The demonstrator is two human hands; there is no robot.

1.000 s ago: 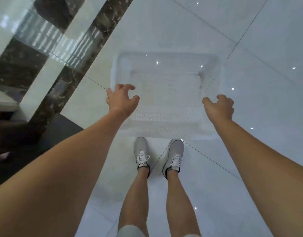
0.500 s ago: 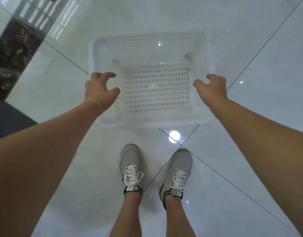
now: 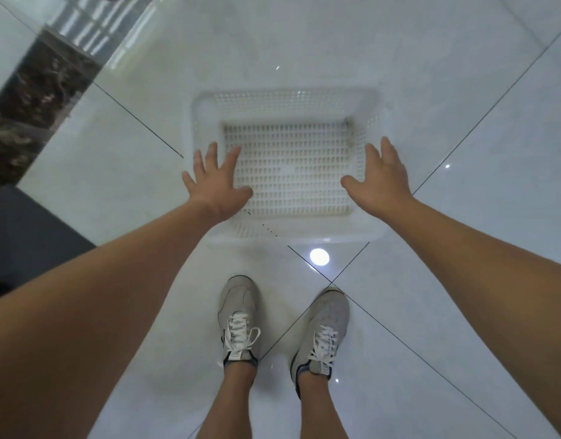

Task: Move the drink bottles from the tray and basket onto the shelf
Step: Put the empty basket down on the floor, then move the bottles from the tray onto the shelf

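White rectangular perforated plastic basket (image 3: 285, 96) sits flat on the floor, straight ahead of the feet. It holds nothing: no drink bottles, tray or shelf in view.

Left hand (image 3: 217, 182) is spread over the basket's left side and right hand (image 3: 380, 179) over its right side. Both have straight, splayed fingers and grasp nothing. Can't tell if the palms touch the rim or hover just above it.

Judgement: the basket's share of bottles looks done, and the step in hand is handling the empty basket. To do it well, curl the fingers under both side rims at matching points and lift level. Don't push it, since light plastic would likely skid on the polished tile.

Basket: thin lattice walls and floor, slotted holes, rounded corners, a smooth rolled rim. It probably flexes if gripped one-sided.

Glossy white floor tiles (image 3: 463, 90) have dark grout lines and a bright lamp reflection (image 3: 319, 256). Grey knit lace-up sneakers (image 3: 239, 318) stand near the basket's front edge. Dark veined marble strip (image 3: 35, 99) and dark matte mat (image 3: 25, 236) at far left.
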